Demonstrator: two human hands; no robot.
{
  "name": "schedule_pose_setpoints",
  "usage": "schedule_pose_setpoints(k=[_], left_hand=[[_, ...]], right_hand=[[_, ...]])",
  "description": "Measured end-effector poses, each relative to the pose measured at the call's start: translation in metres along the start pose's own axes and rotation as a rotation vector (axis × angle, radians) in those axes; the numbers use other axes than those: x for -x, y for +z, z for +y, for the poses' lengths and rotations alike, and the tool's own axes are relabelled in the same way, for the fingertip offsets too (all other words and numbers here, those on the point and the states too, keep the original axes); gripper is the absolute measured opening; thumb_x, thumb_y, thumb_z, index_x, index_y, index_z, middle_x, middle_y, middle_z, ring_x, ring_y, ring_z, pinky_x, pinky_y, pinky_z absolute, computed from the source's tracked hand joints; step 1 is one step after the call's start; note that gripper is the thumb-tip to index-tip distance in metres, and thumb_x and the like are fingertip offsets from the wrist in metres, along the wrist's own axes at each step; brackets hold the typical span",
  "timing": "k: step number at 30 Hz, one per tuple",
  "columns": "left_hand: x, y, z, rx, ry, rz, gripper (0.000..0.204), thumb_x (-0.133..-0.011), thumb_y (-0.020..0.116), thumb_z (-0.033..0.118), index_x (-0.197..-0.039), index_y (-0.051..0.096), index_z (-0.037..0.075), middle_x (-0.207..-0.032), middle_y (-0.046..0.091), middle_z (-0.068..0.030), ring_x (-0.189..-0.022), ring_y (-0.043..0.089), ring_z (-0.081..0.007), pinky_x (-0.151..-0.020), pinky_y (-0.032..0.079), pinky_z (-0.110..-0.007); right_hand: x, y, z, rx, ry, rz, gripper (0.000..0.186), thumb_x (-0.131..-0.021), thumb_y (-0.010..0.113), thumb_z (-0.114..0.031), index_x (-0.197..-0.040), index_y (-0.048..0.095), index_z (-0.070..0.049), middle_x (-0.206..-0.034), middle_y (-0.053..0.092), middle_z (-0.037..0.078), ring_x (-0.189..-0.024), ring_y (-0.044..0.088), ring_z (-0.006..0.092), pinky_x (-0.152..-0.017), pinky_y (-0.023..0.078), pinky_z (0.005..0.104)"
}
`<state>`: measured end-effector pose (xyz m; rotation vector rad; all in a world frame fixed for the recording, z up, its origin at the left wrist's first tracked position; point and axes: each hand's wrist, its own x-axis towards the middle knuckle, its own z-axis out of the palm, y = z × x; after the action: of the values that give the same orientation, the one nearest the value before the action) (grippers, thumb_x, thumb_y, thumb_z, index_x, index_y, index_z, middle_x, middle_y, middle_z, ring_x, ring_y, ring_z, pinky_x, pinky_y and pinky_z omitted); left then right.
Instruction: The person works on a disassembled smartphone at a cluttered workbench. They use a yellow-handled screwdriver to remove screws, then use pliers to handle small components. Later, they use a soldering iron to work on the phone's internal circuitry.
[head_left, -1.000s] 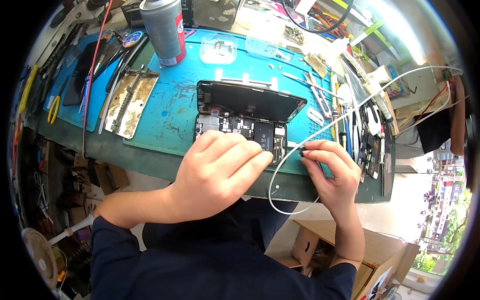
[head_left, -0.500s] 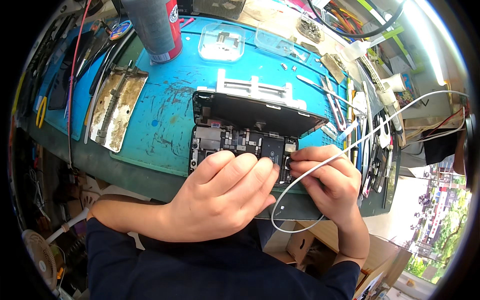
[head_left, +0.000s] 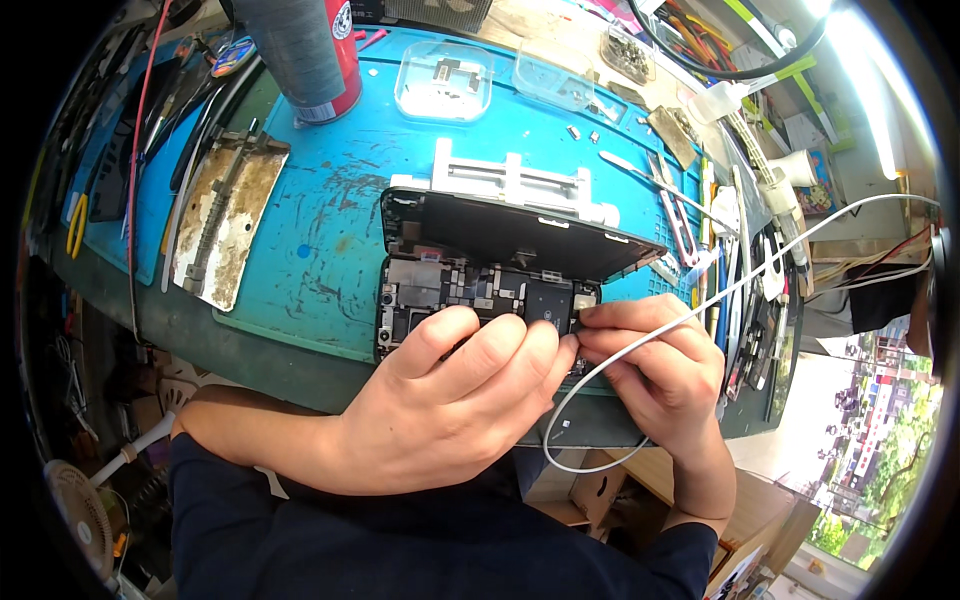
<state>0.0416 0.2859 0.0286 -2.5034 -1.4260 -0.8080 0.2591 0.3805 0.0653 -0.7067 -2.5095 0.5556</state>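
A smartphone (head_left: 415, 272) lies opened on the bench, its inner boards and black battery (head_left: 549, 300) exposed. Its dark screen panel (head_left: 500, 228) is tilted up along the far side, leaning by a white holder (head_left: 514, 186). My left hand (head_left: 465, 400) is curled over the phone's near edge, fingertips closed together near the battery's lower right. At the phone's right end, my right hand (head_left: 662, 362) pinches with thumb and fingers. Whatever either set of fingertips holds is hidden or too small to name. A white cable (head_left: 752, 262) loops across in front of my right hand.
A blue work mat (head_left: 330, 215) covers the bench. A red and grey can (head_left: 318, 70), a clear tray (head_left: 415, 95) of small parts and a stained metal fixture (head_left: 235, 215) stand around. Tweezers (head_left: 680, 215) and other tools crowd the right; a fan (head_left: 80, 515) is lower left.
My left fingertips have shifted slightly right, closer to my right fingertips. The right hand stays at the phone's right end, and the whole view has shifted slightly.
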Motion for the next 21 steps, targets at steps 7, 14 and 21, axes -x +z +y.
schedule_pose_setpoints(k=[7,14,21], left_hand=[[-0.001,0.001,0.0,0.013,-0.015,0.004,0.045,-0.077,0.074,0.028,-0.119,0.075,0.012,-0.119,0.061,-0.0008,-0.109,0.054,-0.0184,-0.096,0.039,-0.038],[-0.002,0.001,0.0,0.026,0.002,-0.027,0.046,-0.076,0.075,0.029,-0.119,0.074,0.011,-0.121,0.06,-0.0013,-0.111,0.053,-0.0187,-0.097,0.039,-0.038],[-0.003,0.001,0.0,0.035,-0.026,-0.02,0.048,-0.075,0.075,0.028,-0.121,0.074,0.011,-0.122,0.06,-0.0012,-0.111,0.052,-0.0189,-0.097,0.039,-0.038]], right_hand=[[0.008,0.0,-0.003,0.119,-0.029,0.036,0.028,-0.072,0.08,-0.001,-0.1,0.077,0.0,-0.108,0.073,0.011,-0.093,0.069,0.0248,-0.08,0.055,0.0339],[0.015,0.001,-0.009,0.237,-0.065,0.012,0.033,-0.069,0.08,-0.002,-0.102,0.077,0.001,-0.105,0.07,0.009,-0.092,0.067,0.0238,-0.081,0.054,0.0329],[0.014,0.0,-0.009,0.25,-0.098,0.011,0.031,-0.068,0.079,-0.002,-0.098,0.076,0.003,-0.105,0.07,0.009,-0.087,0.066,0.0227,-0.077,0.054,0.0322]])
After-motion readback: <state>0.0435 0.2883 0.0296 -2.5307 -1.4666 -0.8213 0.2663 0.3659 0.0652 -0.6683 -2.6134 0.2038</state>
